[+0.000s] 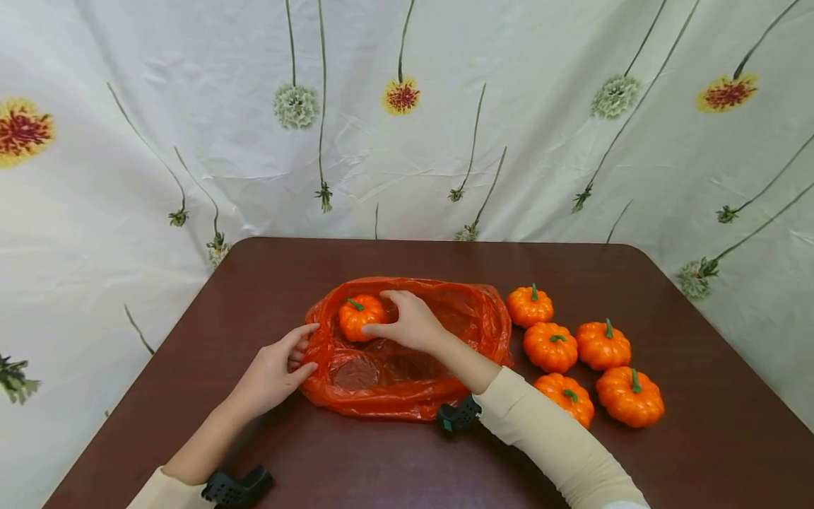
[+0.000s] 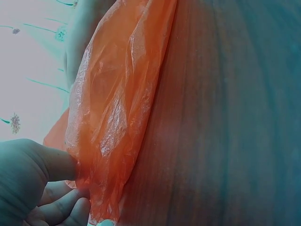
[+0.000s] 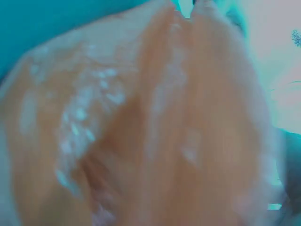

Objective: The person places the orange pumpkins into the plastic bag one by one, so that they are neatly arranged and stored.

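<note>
A thin red-orange plastic bag (image 1: 407, 406) lies on the table with its mouth spread wide. Inside it, at the left, sits a small orange pumpkin (image 1: 361, 319) with a green stem. My right hand (image 1: 413, 322) reaches in over the bag's front rim and grips the pumpkin's right side, thumb in front and fingers at the far side. At the bag's left edge my left hand (image 1: 276, 371) pinches the plastic; the left wrist view shows its thumb (image 2: 59, 164) against the gathered film. Blurred bag plastic (image 3: 188, 122) fills most of the right wrist view, hiding the right hand.
Several more orange pumpkins (image 1: 629, 397) stand right of the bag, partly beside and behind my right sleeve (image 1: 553, 438). The nearest pumpkin (image 1: 530, 305) sits close to the bag's right edge. A flower-print cloth (image 1: 509, 120) hangs behind the dark brown table (image 1: 381, 459).
</note>
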Action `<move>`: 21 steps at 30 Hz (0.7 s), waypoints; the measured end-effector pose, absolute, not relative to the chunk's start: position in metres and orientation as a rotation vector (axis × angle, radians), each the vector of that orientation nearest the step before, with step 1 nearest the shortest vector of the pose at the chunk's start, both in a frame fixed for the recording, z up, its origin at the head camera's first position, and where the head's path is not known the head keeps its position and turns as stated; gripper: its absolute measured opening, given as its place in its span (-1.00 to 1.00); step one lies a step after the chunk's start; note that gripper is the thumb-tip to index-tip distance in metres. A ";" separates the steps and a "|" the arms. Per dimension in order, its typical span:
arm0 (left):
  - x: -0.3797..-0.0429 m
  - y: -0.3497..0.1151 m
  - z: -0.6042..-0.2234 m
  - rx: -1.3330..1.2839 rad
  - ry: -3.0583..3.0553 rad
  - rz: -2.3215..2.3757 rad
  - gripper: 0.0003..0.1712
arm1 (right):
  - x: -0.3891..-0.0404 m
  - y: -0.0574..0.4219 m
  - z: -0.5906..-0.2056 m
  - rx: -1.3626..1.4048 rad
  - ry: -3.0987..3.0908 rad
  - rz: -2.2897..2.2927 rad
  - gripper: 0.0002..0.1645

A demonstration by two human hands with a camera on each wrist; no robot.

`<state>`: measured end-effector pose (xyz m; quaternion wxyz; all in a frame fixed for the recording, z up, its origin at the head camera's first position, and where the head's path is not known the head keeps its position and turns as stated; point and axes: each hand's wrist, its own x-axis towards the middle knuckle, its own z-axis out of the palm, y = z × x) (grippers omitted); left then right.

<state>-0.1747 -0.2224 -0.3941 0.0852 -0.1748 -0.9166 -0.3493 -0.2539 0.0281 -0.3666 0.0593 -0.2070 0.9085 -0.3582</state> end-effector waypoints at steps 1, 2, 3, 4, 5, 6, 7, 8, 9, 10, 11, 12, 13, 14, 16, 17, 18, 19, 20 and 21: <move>-0.175 -0.222 -0.394 -0.524 -2.735 -1.041 -0.34 | -0.253 0.031 -0.364 -0.624 2.755 -1.059 -0.10; -0.175 -0.222 -0.395 -0.525 -2.735 -1.039 -0.34 | -0.253 0.034 -0.361 -0.622 2.761 -1.027 -0.12; -0.175 -0.222 -0.395 -0.526 -2.735 -1.035 -0.34 | -0.252 0.037 -0.358 -0.618 2.764 -0.999 -0.14; -0.175 -0.222 -0.395 -0.526 -2.734 -1.033 -0.33 | -0.252 0.040 -0.355 -0.613 2.765 -0.977 -0.16; -0.176 -0.222 -0.395 -0.524 -2.733 -1.030 -0.33 | -0.252 0.044 -0.353 -0.609 2.769 -0.957 -0.18; -0.176 -0.222 -0.395 -0.522 -2.733 -1.028 -0.33 | -0.252 0.047 -0.350 -0.603 2.772 -0.941 -0.20; -0.175 -0.222 -0.396 -0.520 -2.733 -1.028 -0.33 | -0.251 0.051 -0.347 -0.596 2.770 -0.933 -0.22; -0.175 -0.222 -0.396 -0.518 -2.732 -1.026 -0.33 | -0.251 0.054 -0.345 -0.591 2.769 -0.927 -0.24; -0.175 -0.222 -0.396 -0.517 -2.732 -1.025 -0.33 | -0.251 0.058 -0.343 -0.586 2.767 -0.925 -0.26; -0.174 -0.222 -0.396 -0.516 -2.733 -1.027 -0.33 | -0.251 0.062 -0.341 -0.582 2.766 -0.923 -0.27; -0.174 -0.222 -0.396 -0.515 -2.734 -1.027 -0.34 | -0.252 0.067 -0.340 -0.580 2.766 -0.920 -0.29; -0.173 -0.222 -0.396 -0.516 -2.735 -1.027 -0.34 | -0.252 0.071 -0.338 -0.580 2.764 -0.921 -0.31; -0.173 -0.222 -0.396 -0.515 -2.735 -1.025 -0.34 | -0.253 0.076 -0.337 -0.587 2.765 -0.924 -0.32; -0.173 -0.222 -0.396 -0.513 -2.735 -1.022 -0.34 | -0.254 0.081 -0.336 -0.595 2.768 -0.925 -0.33; -0.173 -0.222 -0.396 -0.514 -2.733 -1.021 -0.33 | -0.256 0.091 -0.333 -0.605 2.773 -0.939 -0.35; -0.173 -0.222 -0.396 -0.515 -2.731 -1.022 -0.33 | -0.257 0.096 -0.331 -0.610 2.781 -0.946 -0.36; -0.174 -0.222 -0.396 -0.518 -2.729 -1.020 -0.33 | -0.257 0.101 -0.329 -0.615 2.789 -0.957 -0.37; -0.174 -0.222 -0.396 -0.520 -2.728 -1.018 -0.33 | -0.258 0.106 -0.327 -0.614 2.795 -0.970 -0.38; -0.175 -0.222 -0.395 -0.524 -2.727 -1.018 -0.33 | -0.259 0.110 -0.325 -0.609 2.802 -0.981 -0.38; -0.176 -0.222 -0.395 -0.530 -2.724 -1.017 -0.33 | -0.259 0.115 -0.324 -0.604 2.806 -0.995 -0.39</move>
